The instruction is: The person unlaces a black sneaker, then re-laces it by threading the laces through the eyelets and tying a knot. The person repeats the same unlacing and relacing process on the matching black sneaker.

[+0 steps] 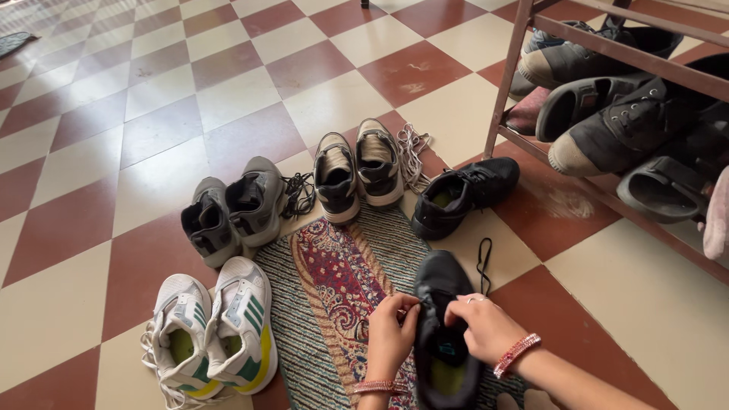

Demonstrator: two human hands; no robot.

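A black sneaker (pixel 439 281) with a yellow-green insole lies on the patterned mat (pixel 334 281), toe pointing away from me. My left hand (pixel 391 334) pinches its left eyelet edge, fingers closed there. My right hand (pixel 486 326) grips the right side of its opening; a pink beaded bracelet sits on each wrist. A loose black lace (pixel 484 262) lies on the floor just right of the shoe's toe. The matching black sneaker (pixel 463 193) lies on its side farther away.
Around the mat stand a white-and-green pair (pixel 213 330), a grey pair (pixel 231 209) with a black lace (pixel 300 193) beside it, and a beige-black pair (pixel 358 167) next to a white lace (pixel 412 152). A brown shoe rack (pixel 524 76) full of shoes stands at right.
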